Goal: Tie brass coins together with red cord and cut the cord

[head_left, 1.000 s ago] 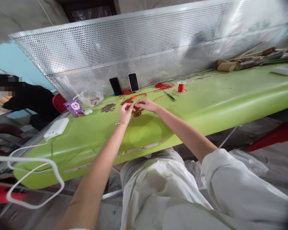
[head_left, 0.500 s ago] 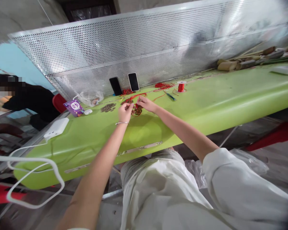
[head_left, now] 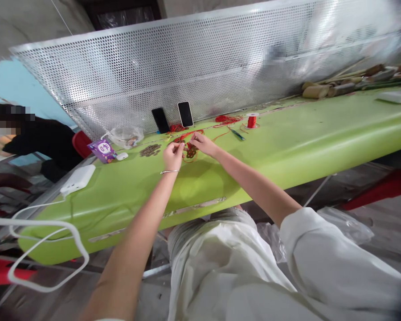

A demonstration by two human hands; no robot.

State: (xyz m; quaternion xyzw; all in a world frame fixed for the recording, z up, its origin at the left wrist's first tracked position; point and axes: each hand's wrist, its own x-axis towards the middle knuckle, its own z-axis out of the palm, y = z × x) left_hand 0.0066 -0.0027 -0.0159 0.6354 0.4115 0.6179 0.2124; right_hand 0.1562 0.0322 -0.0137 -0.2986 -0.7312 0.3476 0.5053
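Apparently the coin cluster point(head_left: 191, 153) is part-done: beside it, the right hand's point(head_left: 202, 142) fingers pinch red cord point(head_left: 189, 146), the left hand's point(head_left: 173, 156) close together, hold unclear; loose cord trails behind it.

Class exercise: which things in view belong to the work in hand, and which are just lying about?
Belonging, it seems: red cord, brown disc piece, brown disc pile, red spool, slim dark tool.

Lying about, apparently: black phone, white-edged phone, purple packet, white case.

Open to the right, crowded behind and left.
Right of the right forearm point(head_left: 260, 183), the table point(head_left: 297, 140) lies bare to its near edge; mesh point(head_left: 137, 84), phones point(head_left: 186, 114) and spool point(head_left: 252, 121) line the far side; discs point(head_left: 150, 150) sit left of the left hand point(head_left: 173, 157), a bag point(head_left: 126, 137) beyond.
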